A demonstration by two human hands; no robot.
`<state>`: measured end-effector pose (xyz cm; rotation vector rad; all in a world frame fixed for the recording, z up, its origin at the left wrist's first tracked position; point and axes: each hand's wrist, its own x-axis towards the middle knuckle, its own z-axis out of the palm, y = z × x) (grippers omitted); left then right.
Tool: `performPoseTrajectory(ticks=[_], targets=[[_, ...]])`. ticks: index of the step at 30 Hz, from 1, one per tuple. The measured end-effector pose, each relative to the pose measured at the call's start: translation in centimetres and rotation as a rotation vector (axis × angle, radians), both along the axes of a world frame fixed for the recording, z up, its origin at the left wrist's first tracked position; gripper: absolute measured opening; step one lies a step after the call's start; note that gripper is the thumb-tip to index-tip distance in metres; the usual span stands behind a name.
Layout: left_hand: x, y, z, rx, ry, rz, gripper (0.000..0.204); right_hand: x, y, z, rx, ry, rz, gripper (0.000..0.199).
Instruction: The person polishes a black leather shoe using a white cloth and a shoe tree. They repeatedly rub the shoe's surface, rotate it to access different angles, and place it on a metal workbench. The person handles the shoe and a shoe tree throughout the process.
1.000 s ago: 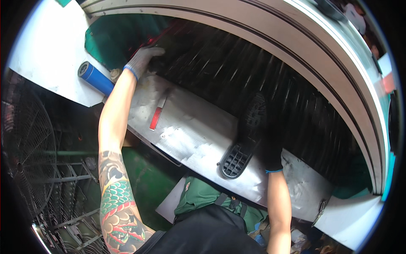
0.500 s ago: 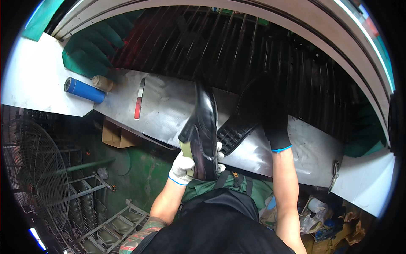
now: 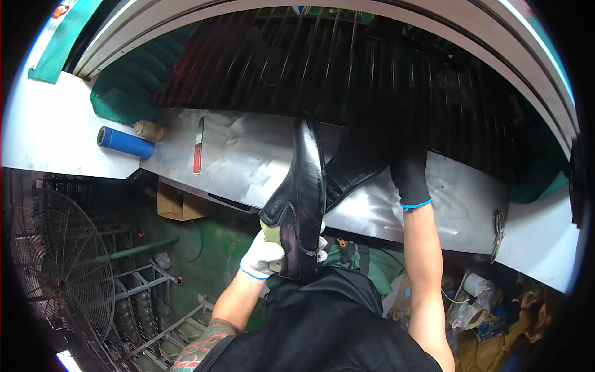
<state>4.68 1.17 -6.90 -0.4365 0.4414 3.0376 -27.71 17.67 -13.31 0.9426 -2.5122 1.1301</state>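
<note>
Clamping blk shoe at heel w/ wht-gloved L hand, over near edge of metal bench. Noting blk-gloved R hand at 2nd blk shoe, just beside; unable to tell grip, too dark. Noting also red-handled knife, bench L side.

From the black leather shoe in your left hand, a stretch of steel ledge leaves passage toward 10 o'clock, up to a red-handled knife; a second black shoe and your gloved right hand block 2 o'clock.
</note>
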Motion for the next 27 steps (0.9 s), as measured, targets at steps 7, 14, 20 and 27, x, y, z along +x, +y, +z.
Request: performPoseTrajectory(ticks=[7, 14, 20, 27], targets=[[0.5, 0.5, 0.3, 0.099, 0.06, 0.011, 0.102, 1.3, -2.0, 3.2, -0.146, -0.059, 0.106, 0.046], [2.0, -1.0, -0.5, -0.104, 0.003, -0.02, 0.109, 2.4, -2.4, 6.0, -0.068, -0.207, 0.177, 0.061], [2.9, -1.6, -1.1, -1.045, -0.001, 0.162, 0.112, 3.8, -0.2, 6.4, -0.17, -0.225, 0.168, 0.057], [0.6, 0.0, 2.8, -1.922, -0.08, 0.091, 0.086, 4.5, 0.0, 9.9, -0.931, -0.954, 0.448, 0.056]])
